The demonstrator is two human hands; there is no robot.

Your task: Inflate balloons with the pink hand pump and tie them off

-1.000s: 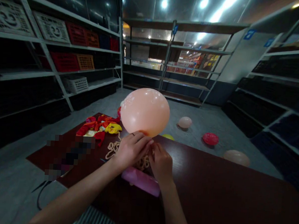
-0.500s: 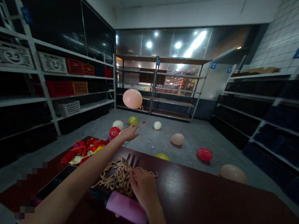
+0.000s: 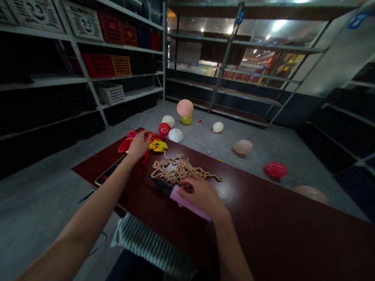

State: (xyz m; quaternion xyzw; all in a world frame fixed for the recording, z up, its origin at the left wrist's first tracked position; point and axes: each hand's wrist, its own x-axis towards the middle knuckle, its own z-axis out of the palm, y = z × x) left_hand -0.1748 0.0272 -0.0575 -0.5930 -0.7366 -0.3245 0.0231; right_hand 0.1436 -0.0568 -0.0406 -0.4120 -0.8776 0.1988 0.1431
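Left hand (image 3: pixel 139 146): ours, fingers bent over the heap of limp, uninflated red and yellow rubber balloons (image 3: pixel 125 145); whether it pinches any, we cannot tell. That heap, crumpled and soft, lies at the table's far left corner.

Right hand (image 3: pixel 203 195): ours, fingers curved, thumb apart, at the smooth pink cylinder with a tapered black end (image 3: pixel 192 208); whether it grasps the cylinder, we cannot tell. The cylinder lies on its side towards the near edge.

Tangle of tan, knobbly, twisted cord (image 3: pixel 183 168): between our hands, just beyond the cylinder, towards the far edge.

Flat black phone with a pale rim (image 3: pixel 107 173): by the left corner of the near edge, partly behind our left forearm.

Table (image 3: pixel 264 230): dark reddish-brown, glossy, straight-edged. Under its near edge we note ribbed grey-green cloth (image 3: pixel 146 237).

Containers, on the metal rack at left: white lattice crates with smiling faces (image 3: pixel 83 21), a red plastic crate (image 3: pixel 97 65), an orange lattice crate (image 3: pixel 121 65) and a white slotted basket (image 3: pixel 112 94); we cannot see their contents.

Concrete floor beyond the far edge: rounded, inflated balloons, including peach (image 3: pixel 185 107), white (image 3: pixel 218 126) and red (image 3: pixel 276 169).
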